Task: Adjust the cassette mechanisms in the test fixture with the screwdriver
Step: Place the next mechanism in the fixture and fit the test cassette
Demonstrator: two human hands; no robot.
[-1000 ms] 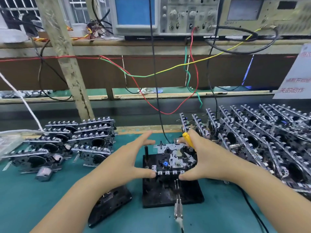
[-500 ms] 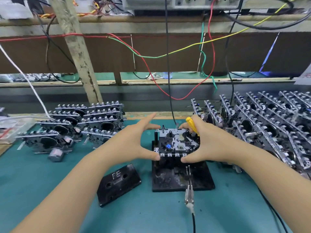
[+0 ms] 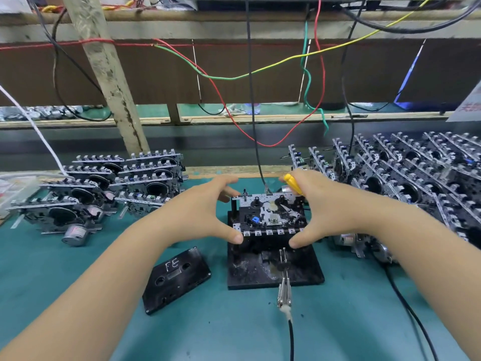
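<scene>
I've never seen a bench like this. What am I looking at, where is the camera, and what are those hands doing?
The camera sits on a person's head, looking down at their own two bare hands; there is no robot. Both hands grip one cassette mechanism seated on a black test fixture. The left hand holds its left side. The right hand holds the right side and also has a yellow-handled screwdriver tucked in its fingers. On the green bench lie a black cassette tape marked FE, a stack of mechanisms on the left, and many more on the right. Wires hang behind.
</scene>
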